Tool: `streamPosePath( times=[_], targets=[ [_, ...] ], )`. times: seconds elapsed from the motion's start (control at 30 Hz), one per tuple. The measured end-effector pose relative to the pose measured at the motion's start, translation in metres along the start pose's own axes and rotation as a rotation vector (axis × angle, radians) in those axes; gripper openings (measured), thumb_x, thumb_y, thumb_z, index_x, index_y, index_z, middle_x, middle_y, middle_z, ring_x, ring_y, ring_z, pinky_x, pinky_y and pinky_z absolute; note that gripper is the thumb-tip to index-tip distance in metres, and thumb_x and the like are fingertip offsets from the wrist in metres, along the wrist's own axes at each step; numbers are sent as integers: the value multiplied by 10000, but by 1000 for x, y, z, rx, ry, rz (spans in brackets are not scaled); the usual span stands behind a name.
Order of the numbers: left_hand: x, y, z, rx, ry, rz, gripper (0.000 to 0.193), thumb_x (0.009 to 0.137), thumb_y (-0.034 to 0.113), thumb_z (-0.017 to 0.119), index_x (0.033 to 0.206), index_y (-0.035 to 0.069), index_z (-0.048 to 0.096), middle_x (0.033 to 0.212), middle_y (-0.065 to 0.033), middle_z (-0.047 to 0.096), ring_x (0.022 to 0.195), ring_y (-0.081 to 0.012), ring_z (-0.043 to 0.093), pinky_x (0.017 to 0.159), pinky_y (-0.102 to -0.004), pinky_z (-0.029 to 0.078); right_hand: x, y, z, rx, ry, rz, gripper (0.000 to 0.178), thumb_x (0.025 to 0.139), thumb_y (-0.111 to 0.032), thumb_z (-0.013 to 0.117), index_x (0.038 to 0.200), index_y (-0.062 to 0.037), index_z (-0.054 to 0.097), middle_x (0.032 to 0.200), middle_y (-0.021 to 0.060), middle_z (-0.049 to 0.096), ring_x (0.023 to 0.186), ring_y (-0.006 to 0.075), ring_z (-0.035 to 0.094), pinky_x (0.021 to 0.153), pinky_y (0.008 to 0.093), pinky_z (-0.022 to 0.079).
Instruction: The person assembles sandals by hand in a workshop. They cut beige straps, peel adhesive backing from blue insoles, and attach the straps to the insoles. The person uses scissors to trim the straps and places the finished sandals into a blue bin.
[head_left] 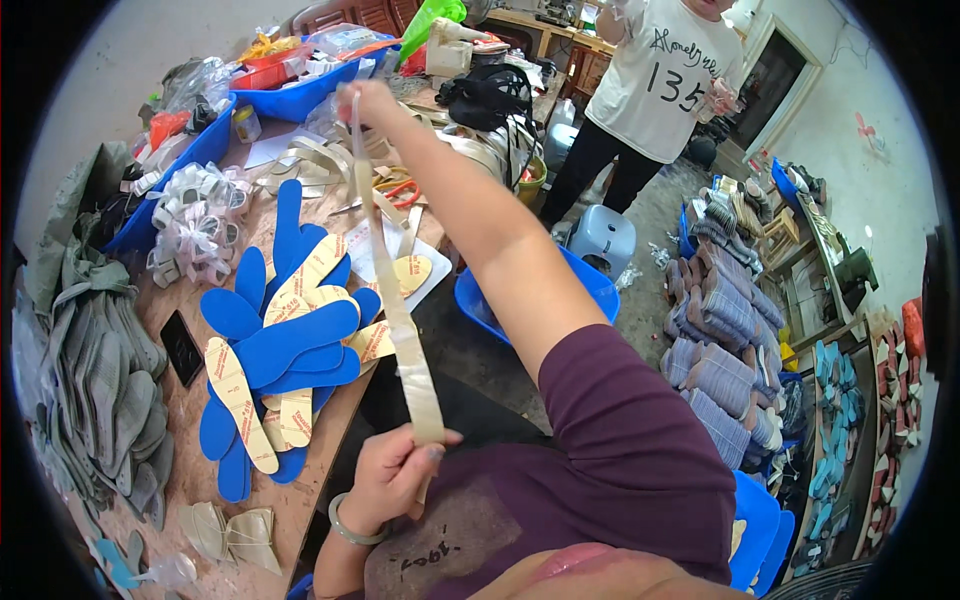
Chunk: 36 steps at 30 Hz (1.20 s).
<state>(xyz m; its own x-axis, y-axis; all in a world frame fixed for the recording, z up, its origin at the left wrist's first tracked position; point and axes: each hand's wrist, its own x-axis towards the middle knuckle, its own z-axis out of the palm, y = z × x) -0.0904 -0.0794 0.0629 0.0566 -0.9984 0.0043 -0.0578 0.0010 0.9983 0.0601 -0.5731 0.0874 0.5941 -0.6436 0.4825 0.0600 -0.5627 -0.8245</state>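
A long beige strap [395, 300] is stretched between my two hands. My right hand [362, 100] is raised far out over the workbench and pinches the strap's upper end. My left hand [395, 470], with a pale bangle on the wrist, grips the strap's lower end close to my chest. Below the strap, a fan of blue and tan shoe insoles [280, 350] lies on the wooden workbench [190, 440].
Grey insoles [100, 390] are stacked at the left, with bundled ribbon loops [195, 225] and blue bins [300, 95] behind. A blue tub [480, 300] and grey stool [603, 238] stand on the floor. Another person in a white shirt [660, 75] stands beyond. Stacked shoe parts [725, 320] fill the right.
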Motion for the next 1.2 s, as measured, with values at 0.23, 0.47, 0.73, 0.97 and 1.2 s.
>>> streamPosePath(
  times=[0.23,0.47,0.73,0.97,1.2],
  targets=[
    [-18,-29,-13,87,-208,-57,172,915,104,559,998,-4,663,688,-18,582,580,-54,525,553,-221,432,-7,-42,-103,226,182,165,261,934,-200,516,1045,10,624,852,126,675,690,182,656,626,312,538],
    [-11,-61,0,133,-237,-22,167,911,131,569,990,14,659,819,-85,611,729,-204,591,704,-305,478,-23,-52,-99,-203,23,-43,265,784,-125,655,1044,-103,698,873,40,699,749,121,617,684,303,509],
    [-21,-38,1,225,-235,286,161,833,77,644,980,48,701,1177,-131,567,1075,-272,549,911,-365,442,-65,27,-166,-1201,-155,-319,398,704,-108,640,1101,-119,671,925,91,694,757,190,641,676,323,510],
    [6,-21,13,278,-336,566,192,785,106,677,971,81,718,1303,-161,526,1270,-356,442,1015,-435,379,-195,-10,-38,-690,-766,520,569,839,-580,578,955,-37,701,727,111,676,564,173,648,525,300,539],
    [31,-14,30,315,-431,606,181,799,83,653,967,42,707,1357,-178,488,1254,-344,467,1032,-405,371,-164,24,-4,273,-382,582,194,831,-53,527,900,108,610,879,239,668,703,306,686,639,399,590]
  ],
)
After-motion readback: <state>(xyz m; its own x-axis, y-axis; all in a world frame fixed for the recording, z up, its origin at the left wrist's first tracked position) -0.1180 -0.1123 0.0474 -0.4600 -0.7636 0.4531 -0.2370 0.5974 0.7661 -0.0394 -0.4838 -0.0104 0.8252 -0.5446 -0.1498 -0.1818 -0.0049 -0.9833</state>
